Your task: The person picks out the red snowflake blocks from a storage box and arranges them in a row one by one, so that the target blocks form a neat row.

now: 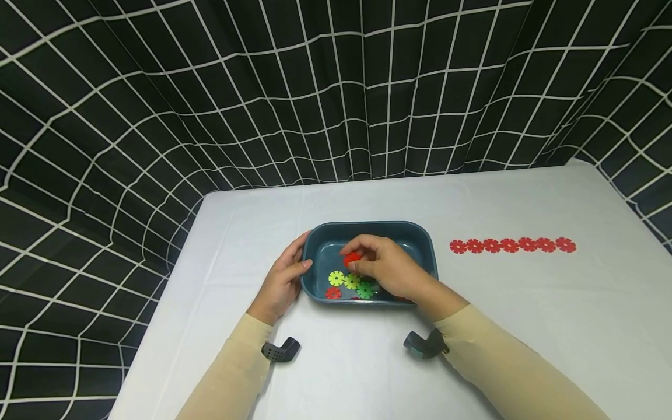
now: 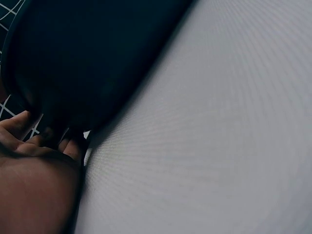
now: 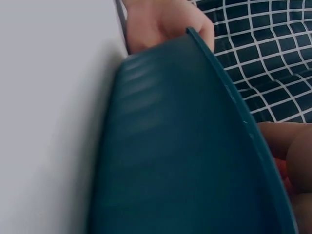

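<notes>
A dark teal plastic bin (image 1: 370,223) stands on the white table. My left hand (image 1: 280,283) holds its left end, thumb at the rim and fingers along the outer wall. Inside the bin, my right hand (image 1: 391,265) pinches a bright red notched plastic disc (image 1: 352,259) between thumb and fingers. Below that hand lie yellow-green notched discs (image 1: 336,278), a green one (image 1: 365,290) and a red one (image 1: 333,293). The near wall hides part of the bin's floor. In the right wrist view, the bin's outer wall (image 3: 170,122) covers most of the right hand's work.
To the right of the bin, several red notched discs form a straight row (image 1: 508,245) on the white tablecloth (image 1: 525,326). A black curtain with a white grid (image 1: 336,99) hangs behind the table and along its sides. Both wrists wear a black camera mount.
</notes>
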{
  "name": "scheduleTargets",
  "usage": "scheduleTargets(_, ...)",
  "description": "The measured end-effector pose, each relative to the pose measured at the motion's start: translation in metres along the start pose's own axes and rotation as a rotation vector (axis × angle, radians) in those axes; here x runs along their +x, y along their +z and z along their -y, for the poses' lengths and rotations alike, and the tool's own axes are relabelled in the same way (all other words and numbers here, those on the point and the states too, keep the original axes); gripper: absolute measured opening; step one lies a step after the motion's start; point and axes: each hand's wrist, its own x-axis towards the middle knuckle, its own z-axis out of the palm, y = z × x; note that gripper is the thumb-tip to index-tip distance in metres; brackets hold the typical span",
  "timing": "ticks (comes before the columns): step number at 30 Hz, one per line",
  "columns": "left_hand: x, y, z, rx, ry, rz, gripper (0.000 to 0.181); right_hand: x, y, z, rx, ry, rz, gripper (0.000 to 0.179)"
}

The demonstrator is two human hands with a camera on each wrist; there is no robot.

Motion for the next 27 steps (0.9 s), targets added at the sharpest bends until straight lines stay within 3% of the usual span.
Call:
scheduleTargets(13,0.001,0.000,0.001,0.007,-0.002,-0.011,0.061,-0.015,-0.025,0.007,0.019,-0.019,-0.061,0.016)
scheduleTargets(21,0.000,-0.001,0.001,0.014,-0.005,-0.006,0.061,-0.028,-0.048,0.009,-0.035,0.035,-0.149,0.015)
scheduleTargets(27,0.000,0.000,0.001,0.009,-0.010,-0.010,0.061,-0.042,-0.069,0.009,0.005,0.067,-0.199,0.021)
